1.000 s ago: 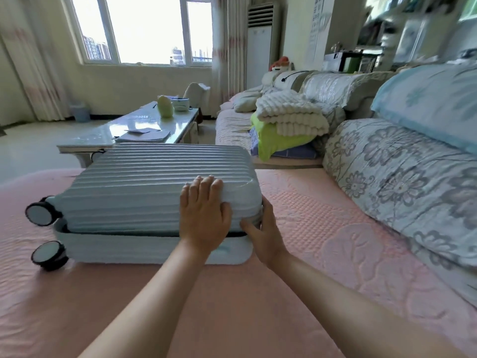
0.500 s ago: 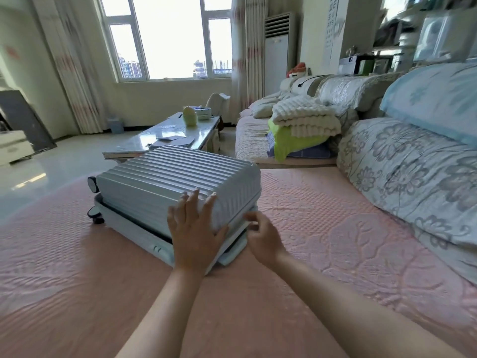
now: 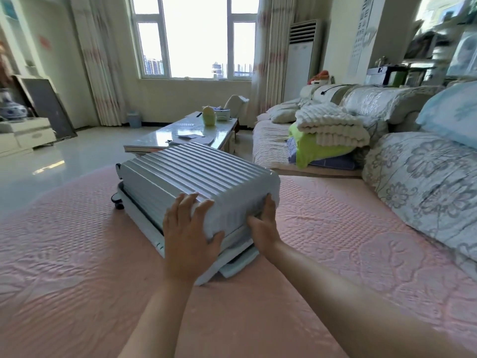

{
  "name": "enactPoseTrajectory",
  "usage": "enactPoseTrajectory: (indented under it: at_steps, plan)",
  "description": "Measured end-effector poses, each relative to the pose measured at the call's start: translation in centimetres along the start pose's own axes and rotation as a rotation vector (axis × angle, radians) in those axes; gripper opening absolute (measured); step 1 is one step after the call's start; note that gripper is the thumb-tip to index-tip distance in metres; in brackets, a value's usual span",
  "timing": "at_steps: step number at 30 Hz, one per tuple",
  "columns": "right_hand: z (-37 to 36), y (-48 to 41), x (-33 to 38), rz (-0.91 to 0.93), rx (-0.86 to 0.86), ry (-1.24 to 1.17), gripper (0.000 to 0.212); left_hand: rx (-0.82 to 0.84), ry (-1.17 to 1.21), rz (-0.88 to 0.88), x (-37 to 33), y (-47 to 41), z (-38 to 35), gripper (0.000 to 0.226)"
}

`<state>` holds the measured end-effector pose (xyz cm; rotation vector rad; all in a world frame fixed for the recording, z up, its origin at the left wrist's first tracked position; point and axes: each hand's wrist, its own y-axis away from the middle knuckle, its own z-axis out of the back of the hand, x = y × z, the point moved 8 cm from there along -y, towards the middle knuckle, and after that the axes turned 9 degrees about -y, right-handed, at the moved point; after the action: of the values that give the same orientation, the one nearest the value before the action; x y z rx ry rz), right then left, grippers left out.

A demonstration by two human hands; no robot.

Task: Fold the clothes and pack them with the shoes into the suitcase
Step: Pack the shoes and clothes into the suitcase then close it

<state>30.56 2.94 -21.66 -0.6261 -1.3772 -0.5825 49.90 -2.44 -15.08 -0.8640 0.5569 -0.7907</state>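
Suitcase [image 3: 196, 174] swung round further; right hand [image 3: 264, 228] now grips its lid.

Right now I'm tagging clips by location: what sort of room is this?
Most likely a home living room: a sofa piled with folded blankets, a glossy coffee table, and a floor-standing air conditioner beside the curtained window.
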Motion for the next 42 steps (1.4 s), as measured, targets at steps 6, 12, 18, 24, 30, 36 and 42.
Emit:
enactPoseTrajectory:
  at_steps: [6,12,18,24,30,36,42]
  plan:
    - [-6.8,5.7,-1.1,-0.021,0.247,0.17,0.099,-0.022,-0.14,0.325,5.6,0.4,3.2,0.073]
    - [-0.8,2.9,1.5,0.073,-0.11,0.172,0.057,-0.049,-0.311,0.222,2.6,-0.7,2.4,0.057]
    - [-0.1,-2.4,-1.3,0.019,-0.04,-0.056,0.077,0.05,-0.295,-0.044,-2.8,-2.0,-3.9,0.045]
    - [-2.4,-1.7,-0.7,0.135,-0.162,-0.003,0.044,-0.035,-0.433,0.047,1.3,-2.4,-3.0,0.048]
    - [-5.9,-0.3,0.6,0.246,0.04,-0.023,0.041,-0.175,-0.487,0.406,7.9,-2.0,1.1,0.042]
    - [-6.5,-5.3,-1.1,0.16,0.077,0.021,0.046,-0.045,-0.327,-0.044,3.7,-1.8,-0.3,0.054]
    - [-9.9,-8.0,-3.4,0.096,0.2,0.006,0.06,0.047,-0.422,-0.12,4.9,-2.1,-1.4,0.09]
